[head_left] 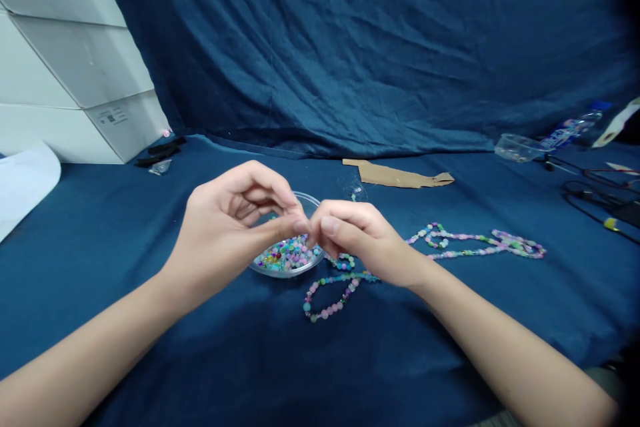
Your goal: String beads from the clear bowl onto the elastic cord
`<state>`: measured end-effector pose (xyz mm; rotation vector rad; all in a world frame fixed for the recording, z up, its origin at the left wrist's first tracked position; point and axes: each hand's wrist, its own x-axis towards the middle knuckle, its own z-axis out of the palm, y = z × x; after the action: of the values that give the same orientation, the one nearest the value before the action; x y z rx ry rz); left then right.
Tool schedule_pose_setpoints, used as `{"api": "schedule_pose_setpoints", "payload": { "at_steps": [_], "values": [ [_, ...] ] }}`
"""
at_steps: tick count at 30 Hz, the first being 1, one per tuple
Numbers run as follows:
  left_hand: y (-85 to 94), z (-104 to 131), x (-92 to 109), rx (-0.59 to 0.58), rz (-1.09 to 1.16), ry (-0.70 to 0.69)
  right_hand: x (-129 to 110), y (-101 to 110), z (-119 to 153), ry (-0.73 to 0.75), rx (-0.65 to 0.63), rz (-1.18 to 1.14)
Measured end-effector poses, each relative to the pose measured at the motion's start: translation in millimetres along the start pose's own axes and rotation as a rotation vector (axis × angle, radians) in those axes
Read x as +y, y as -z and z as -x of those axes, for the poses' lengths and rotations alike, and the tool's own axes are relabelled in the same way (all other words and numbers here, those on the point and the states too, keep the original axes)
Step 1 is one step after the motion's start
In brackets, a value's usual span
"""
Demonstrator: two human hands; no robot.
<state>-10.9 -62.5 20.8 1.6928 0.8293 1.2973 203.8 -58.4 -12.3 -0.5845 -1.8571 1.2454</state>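
My left hand (235, 233) and my right hand (367, 237) meet fingertip to fingertip above a clear plastic bowl (286, 273). Thumb and forefinger are pinched together on each; whatever lies between them is too small or hidden to make out. Loose beads (293, 255) in pink, blue, purple and green fill part of the bowl. Below my right hand a beaded string (327, 312) lies in a loop on the blue cloth, partly covered by that hand. To the right, a longer beaded string (470, 253) stretches across the cloth.
A torn piece of brown cardboard (400, 177) lies behind the bowl, beside a small coil of clear thread (356, 193). White boxes (80, 60) are stacked at the left. At the right are a clear container (520, 148), a bottle (573, 130) and black cables (593, 203).
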Motion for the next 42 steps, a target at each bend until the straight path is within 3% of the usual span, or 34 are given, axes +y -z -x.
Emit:
{"api": "schedule_pose_setpoints", "payload": {
  "at_steps": [6,11,16,20,24,29,35,38,40,42],
  "values": [
    [7.2,-6.8,-1.3,0.065,-0.077,-0.033,3.5,3.2,-3.8,0.129,0.078,-0.058],
    [10.5,-12.3,-6.4,-0.074,-0.131,0.017,7.3,5.0,-6.5,0.053,0.152,-0.189],
    [7.7,-9.7,-13.0,-0.302,-0.234,0.039,1.4,11.6,-4.7,-0.081,-0.03,-0.228],
    [2.1,-8.6,-8.7,-0.465,-0.4,-0.028,-8.5,15.3,-0.7,-0.118,-0.168,-0.109],
    [-9.5,-14.8,5.8,-0.422,-0.475,0.02,-22.8,11.9,-0.9,0.102,0.056,0.088],
    [-27.7,-26.4,24.7,-0.486,-0.242,0.037,-44.0,5.3,-6.5,0.254,0.28,0.135],
    [-44.4,-36.2,38.1,-0.385,-0.018,0.044,-62.4,9.2,-3.4,0.344,0.419,0.139],
    [-47.9,-38.5,57.4,-0.224,0.04,-0.036,-58.9,7.0,5.0,0.258,0.55,0.014],
    [-48.9,-39.4,73.7,-0.082,0.076,-0.089,-53.1,1.3,12.7,0.151,0.478,-0.026],
    [-49.5,-40.6,87.9,0.005,0.157,-0.09,-47.9,-6.7,21.0,0.076,0.316,-0.058]
  ]
}}
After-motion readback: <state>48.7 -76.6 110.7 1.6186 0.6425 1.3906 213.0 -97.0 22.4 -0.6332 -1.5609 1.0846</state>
